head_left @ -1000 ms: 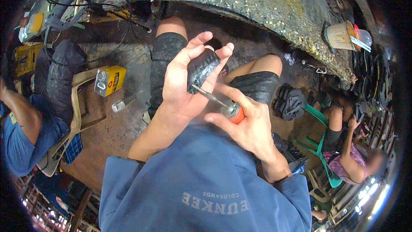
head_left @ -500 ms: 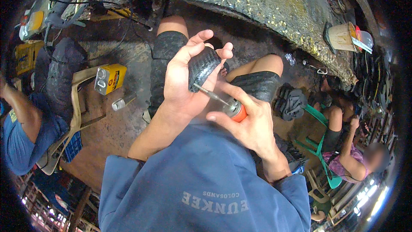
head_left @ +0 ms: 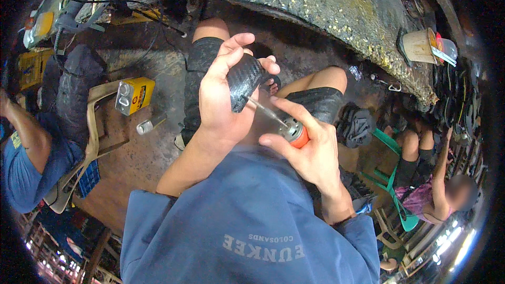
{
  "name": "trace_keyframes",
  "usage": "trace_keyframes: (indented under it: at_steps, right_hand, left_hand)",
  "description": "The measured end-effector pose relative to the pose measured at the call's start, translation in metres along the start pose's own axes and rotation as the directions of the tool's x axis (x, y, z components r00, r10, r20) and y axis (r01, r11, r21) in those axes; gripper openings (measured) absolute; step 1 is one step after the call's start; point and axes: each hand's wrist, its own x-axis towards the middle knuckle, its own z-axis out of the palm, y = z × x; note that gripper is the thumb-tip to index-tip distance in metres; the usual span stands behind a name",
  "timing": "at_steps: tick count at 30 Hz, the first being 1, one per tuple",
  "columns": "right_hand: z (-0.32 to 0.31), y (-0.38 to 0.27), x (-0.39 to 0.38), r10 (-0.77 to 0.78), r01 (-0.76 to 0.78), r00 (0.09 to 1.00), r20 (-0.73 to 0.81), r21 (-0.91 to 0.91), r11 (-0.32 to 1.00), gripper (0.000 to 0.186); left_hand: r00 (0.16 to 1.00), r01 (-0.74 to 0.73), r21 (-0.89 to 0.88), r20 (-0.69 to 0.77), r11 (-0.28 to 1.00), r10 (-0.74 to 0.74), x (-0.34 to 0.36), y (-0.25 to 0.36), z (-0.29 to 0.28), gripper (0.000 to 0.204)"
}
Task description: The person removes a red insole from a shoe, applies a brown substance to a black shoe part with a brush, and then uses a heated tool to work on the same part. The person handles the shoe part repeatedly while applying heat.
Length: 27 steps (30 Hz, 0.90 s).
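Note:
My left hand (head_left: 218, 108) is raised, palm up, with its fingers curled around a black, curved, textured piece (head_left: 243, 78) that looks like rubber. In my right hand (head_left: 314, 152) is a hand tool (head_left: 298, 135) with an orange body, a silvery round head and a thin metal shaft. The shaft points up and left, and its tip meets or nearly meets the lower edge of the black piece. The lower part of the tool is hidden by my fingers.
A rough, worn workbench (head_left: 310, 10) curves across the far side, with a dirty bucket (head_left: 418, 44) at its right. A yellow tin (head_left: 135, 94) and a small jar (head_left: 151, 124) stand on the floor at left. Co-workers sit on both sides; black straps (head_left: 355, 126) lie right.
My left hand has tilted the black piece and shifted it slightly left. The tool has moved a little right and down, its tip still by the piece. The person at right has raised an arm.

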Motion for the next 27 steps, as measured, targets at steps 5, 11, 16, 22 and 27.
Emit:
trace_keyframes:
  at_steps: [5, 11, 16, 22, 27]
  right_hand:
    - [-0.003, 0.0, 0.004, 0.035, -0.036, 0.999, -0.003, -0.012, 0.999, 0.061]
    - [0.0, -0.006, 0.004, 0.032, -0.032, 0.999, 0.038, -0.003, 0.999, 0.063]
    - [0.001, -0.009, 0.0, 0.04, -0.037, 0.994, 0.101, -0.03, 0.999, 0.06]
    - [0.004, -0.007, -0.002, 0.018, -0.011, 0.993, 0.118, -0.06, 0.998, 0.066]
    - [0.002, -0.003, -0.002, 0.004, 0.002, 0.995, 0.102, -0.065, 0.998, 0.067]
  left_hand:
    - [0.999, 0.001, 0.119, 0.032, 0.993, -0.005, -0.003, 0.0, 0.003, 0.026]
    - [1.0, -0.007, 0.06, 0.021, 0.998, 0.006, -0.002, -0.003, 0.005, 0.027]
    - [0.999, -0.009, -0.008, 0.038, 1.0, 0.009, -0.001, -0.004, 0.002, 0.027]
    - [1.0, -0.001, -0.041, 0.021, 0.999, 0.002, -0.001, -0.001, 0.001, 0.027]
    - [0.999, 0.033, -0.071, -0.011, 0.997, -0.034, -0.001, -0.001, 0.004, 0.026]
